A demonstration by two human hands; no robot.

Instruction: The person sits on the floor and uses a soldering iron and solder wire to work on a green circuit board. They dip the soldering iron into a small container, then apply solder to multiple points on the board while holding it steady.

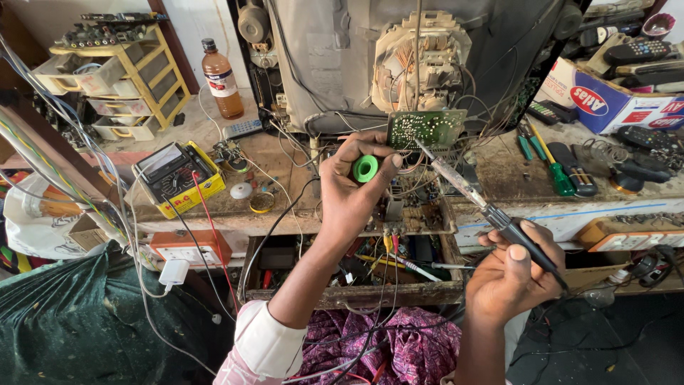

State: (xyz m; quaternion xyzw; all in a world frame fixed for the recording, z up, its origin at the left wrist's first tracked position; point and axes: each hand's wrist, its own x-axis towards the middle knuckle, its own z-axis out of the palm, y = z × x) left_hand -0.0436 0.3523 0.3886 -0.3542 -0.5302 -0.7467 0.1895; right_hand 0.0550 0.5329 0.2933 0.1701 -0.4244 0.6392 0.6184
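Two bare hands work over a crowded repair bench. Nearest the camera, purple patterned cloth (399, 349) lies across the lap, crossed by loose black wires, with a dark green sheet (78, 328) bundled to the left. The right hand (509, 274) is closed around the black handle of a soldering iron (474, 199), whose slim shaft slants up and left so that its tip meets the lower edge of a small green circuit board (426, 128). The left hand (350, 189) is raised beside it, thumb and fingers pinched on a green spool of solder wire (365, 168), just left of the board.

Below the hands, the open bench drawer (377, 274) is packed with cables and parts. The worn wooden bench top (285, 178) leaves little free room: a yellow multimeter (178, 180) with red and black leads sits at the left, an orange socket box (189, 246) hangs on the front edge, and green-handled screwdrivers (556, 167) lie to the right.

Farther back, the open rear of a television set (399, 57) stands directly behind the board, its wires trailing onto the bench. A brown bottle (221, 78) and a yellow drawer rack (121, 71) stand at the left, and a cardboard box of remote controls (620, 85) stands at the right.
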